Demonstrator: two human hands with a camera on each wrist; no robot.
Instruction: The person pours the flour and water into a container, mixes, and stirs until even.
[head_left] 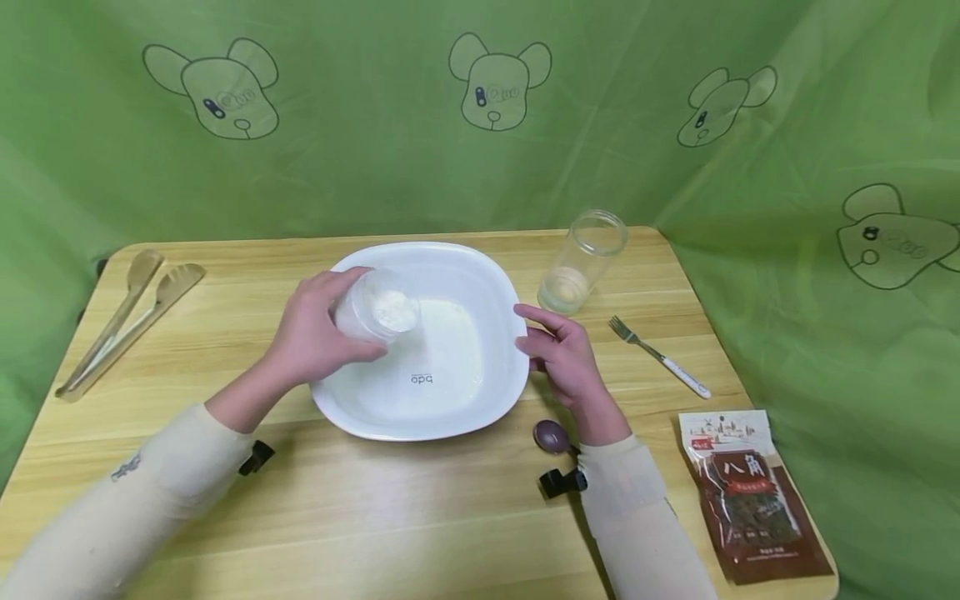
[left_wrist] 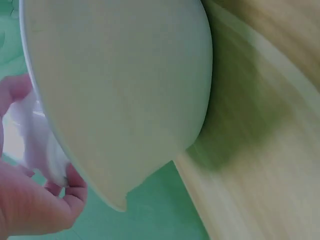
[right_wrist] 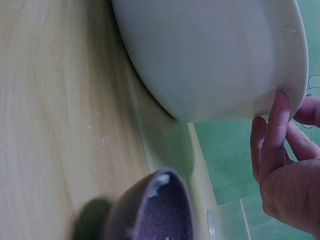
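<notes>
A white basin stands in the middle of the wooden table. Over its left side, my left hand grips a clear jar of white powder, tilted with its mouth toward the basin's middle. In the left wrist view, the fingers of the left hand curl round the jar beyond the basin's rim. On the opposite side my right hand pinches the basin's rim. The right wrist view shows fingers of that hand against the outer wall, with another digit over the rim.
Behind my right hand stands a tall glass jar; a fork lies to its right. A purple spoon lies by my right wrist. Wooden tongs lie far left, a brown spice packet front right. Green cloth hangs behind.
</notes>
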